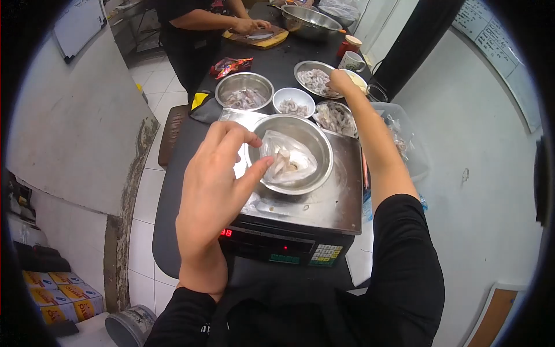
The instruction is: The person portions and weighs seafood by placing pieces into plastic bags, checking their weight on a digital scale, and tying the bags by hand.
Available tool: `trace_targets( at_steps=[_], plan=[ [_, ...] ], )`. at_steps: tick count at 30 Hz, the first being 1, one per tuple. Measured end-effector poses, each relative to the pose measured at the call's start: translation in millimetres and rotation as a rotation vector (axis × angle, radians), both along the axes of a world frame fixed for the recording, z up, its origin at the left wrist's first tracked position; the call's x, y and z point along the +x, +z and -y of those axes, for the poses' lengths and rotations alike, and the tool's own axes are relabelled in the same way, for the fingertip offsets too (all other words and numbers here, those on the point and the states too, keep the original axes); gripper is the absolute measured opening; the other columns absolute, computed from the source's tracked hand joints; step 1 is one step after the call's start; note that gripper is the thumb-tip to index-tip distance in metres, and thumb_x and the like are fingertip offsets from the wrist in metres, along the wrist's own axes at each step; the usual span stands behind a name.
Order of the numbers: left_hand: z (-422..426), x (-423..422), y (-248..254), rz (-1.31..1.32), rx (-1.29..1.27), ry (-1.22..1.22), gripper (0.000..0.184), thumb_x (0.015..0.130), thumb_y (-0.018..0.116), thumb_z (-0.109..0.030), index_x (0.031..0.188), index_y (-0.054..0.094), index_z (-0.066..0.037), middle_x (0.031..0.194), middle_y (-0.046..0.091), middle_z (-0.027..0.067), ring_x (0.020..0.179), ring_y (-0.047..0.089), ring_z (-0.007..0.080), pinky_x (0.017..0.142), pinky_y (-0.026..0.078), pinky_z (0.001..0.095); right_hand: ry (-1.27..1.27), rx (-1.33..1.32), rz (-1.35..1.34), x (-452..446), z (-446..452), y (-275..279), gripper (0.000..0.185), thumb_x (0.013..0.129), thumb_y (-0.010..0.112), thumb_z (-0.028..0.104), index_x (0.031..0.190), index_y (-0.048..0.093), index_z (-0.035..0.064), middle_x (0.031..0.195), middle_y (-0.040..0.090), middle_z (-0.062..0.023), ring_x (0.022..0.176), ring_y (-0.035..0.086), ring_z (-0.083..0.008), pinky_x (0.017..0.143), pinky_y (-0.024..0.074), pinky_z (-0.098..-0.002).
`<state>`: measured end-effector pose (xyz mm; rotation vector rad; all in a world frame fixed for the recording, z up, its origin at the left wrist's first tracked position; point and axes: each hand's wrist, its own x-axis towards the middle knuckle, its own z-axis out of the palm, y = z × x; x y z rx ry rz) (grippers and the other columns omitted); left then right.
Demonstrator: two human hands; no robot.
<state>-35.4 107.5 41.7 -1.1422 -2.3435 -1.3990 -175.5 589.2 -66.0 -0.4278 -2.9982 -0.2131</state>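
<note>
A steel bowl [325,173] stands on the metal platform of a digital scale [341,196]. Inside it lies an open clear plastic bag [306,165] with a few pale squid pieces [283,163]. My left hand [217,168] is at the bowl's left side, thumb and fingers apart, fingertips at the bag's edge. My right hand [342,84] reaches to the far steel bowl [300,65] of cut squid rings [317,81]; its fingertips are hidden. Nearer stand a white bowl [278,95] of squid rings and a steel bowl [269,84] of squid pieces.
Another dish of squid [335,118] sits behind the scale, beside a clear plastic tub [413,141]. A mug [351,61] and red jar [348,46] stand farther back. Across the table, another person's hands [251,25] work over a cutting board [272,40]. A wall rises at right.
</note>
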Motion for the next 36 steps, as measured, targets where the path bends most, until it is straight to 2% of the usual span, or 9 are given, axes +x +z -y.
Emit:
trace_targets(
  at_steps=[5,8,10,13,18,24,28,31,36],
  plan=[
    [0,-1,0,0.018,-0.003,-0.021,0.025,0.075,0.076,-0.01,0.095,0.062,-0.002,0.098,0.058,0.0121,0.081,0.061,0.0303,0.069,0.048,0.0366,-0.033,-0.03,0.054,-15,-16,-28,0.03,0.07,0.075,0.018,0.091,0.072,-0.0035,0.092,0.069,-0.0243,0.089,0.068,-0.0358,0.083,0.0537,-0.043],
    [0,-2,-1,0.032,-0.011,-0.022,0.025,0.075,0.076,-0.01,0.095,0.062,-0.002,0.097,0.058,0.0123,0.082,0.061,0.031,0.069,0.048,0.0364,-0.009,-0.062,0.087,-8,-10,1,0.024,0.068,0.075,0.017,0.087,0.075,0.0026,0.089,0.07,-0.0209,0.087,0.069,-0.0332,0.081,0.0541,-0.0396],
    [0,-3,-2,-0.009,-0.001,-0.019,0.025,0.076,0.076,-0.01,0.095,0.062,-0.002,0.097,0.058,0.0123,0.08,0.06,0.0302,0.069,0.048,0.0364,-0.074,-0.303,-0.112,-7,-18,11,0.02,0.076,0.07,0.015,0.091,0.074,0.0012,0.074,0.07,-0.015,0.065,0.069,-0.0235,0.058,0.0549,-0.0352],
    [-1,-3,-1,-0.002,0.028,-0.013,0.025,0.076,0.076,-0.011,0.095,0.062,-0.002,0.097,0.059,0.0122,0.078,0.06,0.0287,0.068,0.048,0.0358,-0.087,-0.382,-0.182,-3,-21,31,0.019,0.078,0.069,0.013,0.09,0.072,-0.0012,0.071,0.068,-0.0115,0.057,0.065,-0.0178,0.051,0.0526,-0.032],
    [0,0,1,0.017,0.009,0.008,0.026,0.077,0.076,-0.014,0.096,0.062,-0.002,0.098,0.059,0.0117,0.076,0.06,0.027,0.065,0.048,0.0348,-0.155,-0.44,-0.133,7,-15,50,0.014,0.078,0.069,0.012,0.084,0.068,-0.001,0.072,0.067,-0.0093,0.059,0.064,-0.016,0.051,0.0532,-0.0312],
    [2,1,3,0.019,-0.006,0.022,0.026,0.078,0.075,-0.015,0.096,0.062,-0.002,0.098,0.06,0.0114,0.075,0.06,0.0268,0.064,0.048,0.0345,-0.256,-0.803,-0.407,7,-14,27,0.016,0.072,0.065,0.008,0.086,0.072,0.0017,0.07,0.068,-0.012,0.056,0.067,-0.0195,0.056,0.0553,-0.0325],
    [3,-1,2,0.009,-0.001,0.026,0.026,0.078,0.076,-0.014,0.097,0.062,-0.002,0.098,0.059,0.0116,0.075,0.06,0.0272,0.064,0.048,0.0344,-0.194,-0.54,-0.227,6,-22,16,0.019,0.072,0.067,0.011,0.087,0.072,0.0008,0.077,0.07,-0.017,0.068,0.07,-0.0245,0.065,0.0565,-0.0331],
    [2,-1,1,0.012,0.02,0.021,0.026,0.077,0.075,-0.013,0.097,0.062,-0.002,0.097,0.059,0.0118,0.077,0.06,0.0287,0.066,0.048,0.0353,-0.16,-0.121,0.126,5,-1,13,0.036,0.072,0.075,0.026,0.091,0.071,-0.0036,0.094,0.07,-0.0236,0.091,0.068,-0.0367,0.084,0.0531,-0.0418],
    [1,-3,-3,-0.044,-0.012,0.038,0.025,0.077,0.075,-0.012,0.096,0.062,-0.002,0.096,0.059,0.0122,0.08,0.06,0.0309,0.069,0.047,0.037,-0.096,-0.131,0.051,-1,-10,-12,0.036,0.072,0.076,0.029,0.086,0.072,-0.0037,0.092,0.069,-0.0243,0.091,0.068,-0.0359,0.083,0.0527,-0.0434]
  ],
)
